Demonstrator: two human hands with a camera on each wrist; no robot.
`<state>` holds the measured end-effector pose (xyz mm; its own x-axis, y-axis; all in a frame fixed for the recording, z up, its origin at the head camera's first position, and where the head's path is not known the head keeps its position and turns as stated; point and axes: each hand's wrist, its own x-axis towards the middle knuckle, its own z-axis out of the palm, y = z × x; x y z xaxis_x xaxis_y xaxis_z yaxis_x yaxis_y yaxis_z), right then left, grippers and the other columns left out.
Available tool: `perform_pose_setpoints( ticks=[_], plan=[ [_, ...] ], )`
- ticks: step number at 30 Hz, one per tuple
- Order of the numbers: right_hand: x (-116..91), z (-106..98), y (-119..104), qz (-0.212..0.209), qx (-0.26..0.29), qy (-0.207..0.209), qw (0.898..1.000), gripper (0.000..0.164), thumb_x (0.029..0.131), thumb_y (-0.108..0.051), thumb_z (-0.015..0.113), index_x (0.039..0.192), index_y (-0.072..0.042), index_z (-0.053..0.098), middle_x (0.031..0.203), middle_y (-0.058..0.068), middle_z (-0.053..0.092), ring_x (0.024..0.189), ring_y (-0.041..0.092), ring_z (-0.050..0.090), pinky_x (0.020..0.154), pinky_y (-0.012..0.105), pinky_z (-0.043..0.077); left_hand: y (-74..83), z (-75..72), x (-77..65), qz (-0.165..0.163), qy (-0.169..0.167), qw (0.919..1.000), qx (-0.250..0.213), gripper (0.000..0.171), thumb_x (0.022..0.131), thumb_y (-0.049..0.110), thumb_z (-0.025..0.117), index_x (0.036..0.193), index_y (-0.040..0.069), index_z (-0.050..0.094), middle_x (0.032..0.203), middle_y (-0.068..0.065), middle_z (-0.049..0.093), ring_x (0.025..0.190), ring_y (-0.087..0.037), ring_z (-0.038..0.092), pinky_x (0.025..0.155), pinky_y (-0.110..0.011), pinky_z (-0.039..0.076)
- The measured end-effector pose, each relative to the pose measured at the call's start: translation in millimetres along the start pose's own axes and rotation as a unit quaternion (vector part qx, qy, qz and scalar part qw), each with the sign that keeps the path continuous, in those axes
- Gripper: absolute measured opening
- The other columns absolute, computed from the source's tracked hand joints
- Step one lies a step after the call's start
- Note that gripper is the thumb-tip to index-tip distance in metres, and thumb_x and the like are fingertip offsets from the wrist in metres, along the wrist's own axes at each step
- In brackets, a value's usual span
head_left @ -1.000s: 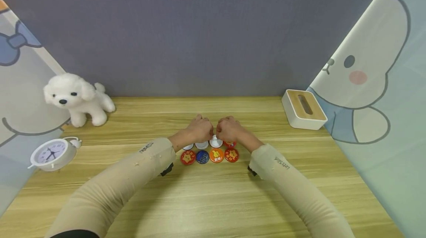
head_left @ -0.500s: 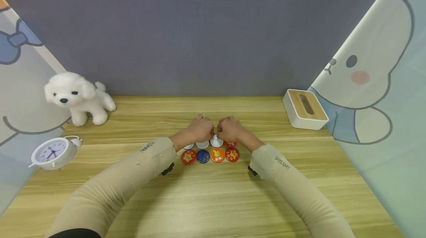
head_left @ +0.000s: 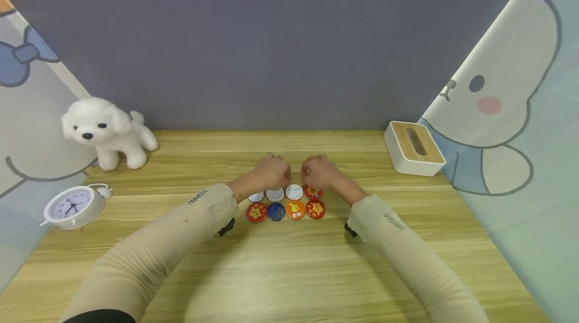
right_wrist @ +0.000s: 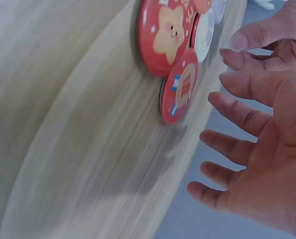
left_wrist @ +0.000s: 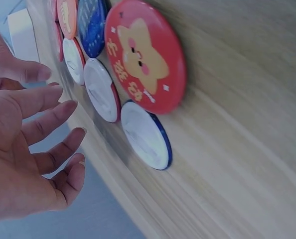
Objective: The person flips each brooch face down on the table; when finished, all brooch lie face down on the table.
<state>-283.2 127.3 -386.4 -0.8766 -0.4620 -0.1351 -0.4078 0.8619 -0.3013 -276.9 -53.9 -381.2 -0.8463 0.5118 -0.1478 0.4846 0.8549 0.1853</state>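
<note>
Several round pin badges lie in two rows on the table. The near row shows printed faces: a red star badge (head_left: 256,212), a blue badge (head_left: 276,211), an orange thumbs-up badge (head_left: 295,210) and another red star badge (head_left: 315,209). Behind them, three badges lie with white backs up, among them the third white-backed badge (head_left: 294,192); a red badge (head_left: 313,192) ends that row, face up. My left hand (head_left: 273,171) hovers behind the white backs, fingers loosely bent, holding nothing. My right hand (right_wrist: 272,109) hovers behind the red badge, fingers spread and apart from it.
A white plush dog (head_left: 106,132) stands at the back left, with a white alarm clock (head_left: 74,207) nearer on that side. At the back right sits a tissue box (head_left: 413,148) with a wooden lid. A grey panel (head_left: 271,46) rises behind the table.
The hands have parted: my right hand has shifted right, off the third white-backed badge, which now shows whole. My left hand has barely moved, its fingers now clear of that badge.
</note>
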Motion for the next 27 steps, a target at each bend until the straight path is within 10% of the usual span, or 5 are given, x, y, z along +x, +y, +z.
perform_pose_setpoints(
  ticks=[7, 27],
  plan=[
    [-14, -2, 16, -0.030, -0.024, 0.012, 0.999, 0.011, 0.089, -0.016, 0.063, 0.091, -0.013, 0.073, 0.109, 0.007, 0.073, 0.120, 0.035, 0.060, 0.117, 0.053, 0.031, 8.1, -3.2, 1.7, -0.005, -0.004, 0.9998, -0.020, 0.025, 0.099, 0.031, 0.062, 0.116, 0.017, 0.073, 0.118, -0.007, 0.067, 0.117, -0.032, 0.052, 0.100, -0.051, 0.044],
    [-33, 4, 28, 0.021, 0.032, -0.018, 0.999, 0.029, 0.088, -0.020, 0.072, 0.116, -0.014, 0.071, 0.149, 0.021, 0.050, 0.142, 0.051, 0.032, 0.110, 0.072, 0.027, 30.8, 8.0, 16.7, 0.030, -0.014, 0.9994, 0.007, 0.024, 0.094, 0.036, 0.069, 0.110, 0.018, 0.074, 0.116, -0.004, 0.069, 0.113, -0.026, 0.054, 0.098, -0.047, 0.043]
  ],
)
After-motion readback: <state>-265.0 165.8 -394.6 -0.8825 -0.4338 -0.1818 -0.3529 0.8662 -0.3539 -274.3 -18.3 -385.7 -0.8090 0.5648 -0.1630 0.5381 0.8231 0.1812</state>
